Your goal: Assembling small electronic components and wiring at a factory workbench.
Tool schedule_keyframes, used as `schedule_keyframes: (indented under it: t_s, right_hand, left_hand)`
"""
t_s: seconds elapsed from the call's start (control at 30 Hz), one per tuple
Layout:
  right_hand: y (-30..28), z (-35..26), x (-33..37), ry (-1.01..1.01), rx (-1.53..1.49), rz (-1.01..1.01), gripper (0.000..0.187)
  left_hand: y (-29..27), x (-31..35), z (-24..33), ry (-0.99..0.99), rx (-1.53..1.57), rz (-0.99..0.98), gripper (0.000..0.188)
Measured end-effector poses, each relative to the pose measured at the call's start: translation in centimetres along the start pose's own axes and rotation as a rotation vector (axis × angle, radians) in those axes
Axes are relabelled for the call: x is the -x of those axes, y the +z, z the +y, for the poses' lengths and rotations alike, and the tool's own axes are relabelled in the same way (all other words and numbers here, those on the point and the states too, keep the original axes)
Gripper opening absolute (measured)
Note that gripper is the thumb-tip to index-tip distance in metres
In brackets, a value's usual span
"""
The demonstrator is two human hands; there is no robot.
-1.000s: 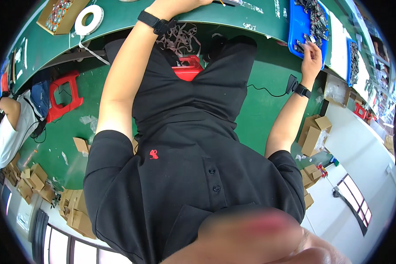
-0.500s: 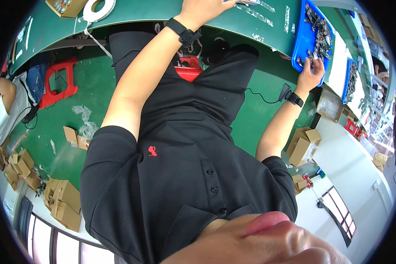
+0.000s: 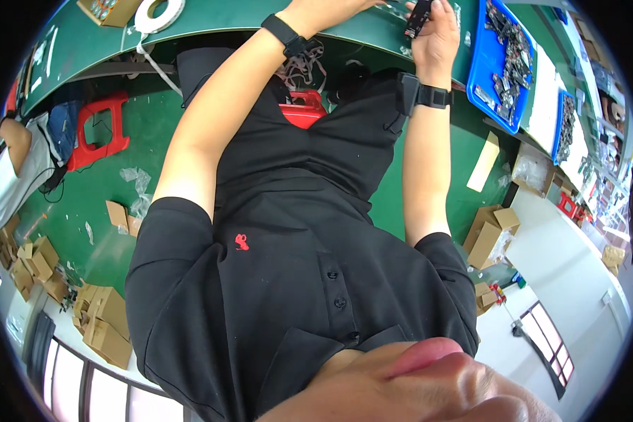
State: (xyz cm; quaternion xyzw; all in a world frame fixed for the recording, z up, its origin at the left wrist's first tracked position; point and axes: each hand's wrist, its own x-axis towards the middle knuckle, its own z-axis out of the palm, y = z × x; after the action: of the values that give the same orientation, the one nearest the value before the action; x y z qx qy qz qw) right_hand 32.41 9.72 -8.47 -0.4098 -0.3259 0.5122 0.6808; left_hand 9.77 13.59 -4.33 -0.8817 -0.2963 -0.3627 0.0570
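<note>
My right hand (image 3: 436, 43) is raised over the front edge of the green table (image 3: 221, 17), its fingers closed on a small black oblong part (image 3: 418, 19). To its left, my left hand (image 3: 328, 13) reaches across the table at the upper rim of the picture. Its fingertips are cut off there, so whether they grip anything is hidden. A blue tray (image 3: 480, 65) to the right of my right hand holds many small black and metallic parts (image 3: 511, 67).
A second blue tray (image 3: 559, 144) of parts sits farther right. A roll of white tape (image 3: 142, 21) and an open carton (image 3: 123, 13) stand at the table's left. A red stool (image 3: 81, 137), cardboard boxes (image 3: 105, 330) and a seated person (image 3: 17, 169) are on the left.
My right hand has left the blue tray and moved left toward my left hand, now carrying a small black part. My left hand has shifted slightly left and up.
</note>
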Motion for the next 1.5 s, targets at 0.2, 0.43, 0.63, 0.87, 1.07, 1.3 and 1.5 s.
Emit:
schedule_keyframes:
  t_s: [0.2, 0.43, 0.63, 0.87, 1.07, 1.3, 1.5]
  right_hand:
    - [-0.8, 2.1, -0.5, -0.066, -0.104, -0.031, 0.021]
    - [0.1, 2.7, 0.4, -0.077, 0.04, -0.095, 0.031]
    - [-0.4, 2.1, 0.4, 0.165, -0.799, -0.187, 0.037]
    - [-1.5, 1.5, 0.7, -0.091, -0.256, -0.124, 0.056]
    - [-1.2, 1.8, 0.8, -0.111, -0.242, -0.06, 0.053]
    - [-1.5, 2.7, 0.0, -0.185, -0.179, -0.018, 0.045]
    - [-1.3, 2.9, 0.2, -0.214, -0.155, -0.003, 0.05]
  left_hand:
    - [0.8, -0.3, 0.6, -0.205, 0.281, 0.124, 0.014]
    - [1.2, -0.5, 0.4, -0.236, 0.262, 0.146, 0.015]
    - [0.9, -0.6, 0.5, -0.199, 0.204, 0.074, 0.015]
    - [1.0, -0.4, 0.5, -0.192, 0.189, 0.112, 0.013]
    - [1.2, -0.1, 0.5, -0.168, 0.145, 0.123, 0.013]
    - [0.9, 0.1, 0.4, -0.136, 0.151, 0.095, 0.018]
    - [1.0, 0.1, 0.4, -0.124, 0.147, 0.109, 0.02]
